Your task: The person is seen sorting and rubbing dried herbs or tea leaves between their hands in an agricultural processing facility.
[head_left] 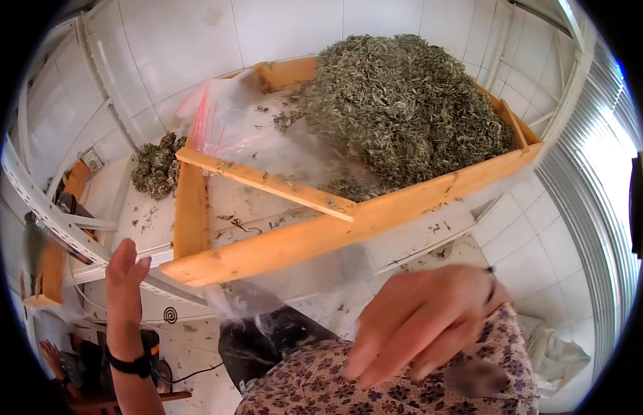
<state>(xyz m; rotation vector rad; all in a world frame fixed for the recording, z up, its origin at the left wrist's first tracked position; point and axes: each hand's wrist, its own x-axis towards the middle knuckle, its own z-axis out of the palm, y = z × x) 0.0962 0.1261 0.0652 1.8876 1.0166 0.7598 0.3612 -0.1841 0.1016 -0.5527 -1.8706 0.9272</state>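
Observation:
My left hand [125, 280] is raised beside the near left corner of a wooden-framed tray [266, 259], its thumb apart from the fingers and nothing visible in it. Over my flowered clothing hangs my right hand [425, 321], palm down with loosely bent fingers, a little blurred, apparently holding nothing. A big heap of dried grey-green leaves [411, 104] fills the far right of the tray. Clear plastic bags [266, 131] with pink strips lie to the left of the heap. A wooden slat [266, 181] crosses the tray from its left side to the front board.
A smaller clump of dried plant [157, 166] sits on a white surface left of the tray. White metal uprights [103, 83] stand around. Another person's hand [51, 356] shows at lower left. On the floor are a dark coil [170, 315] and a pale sack [558, 356].

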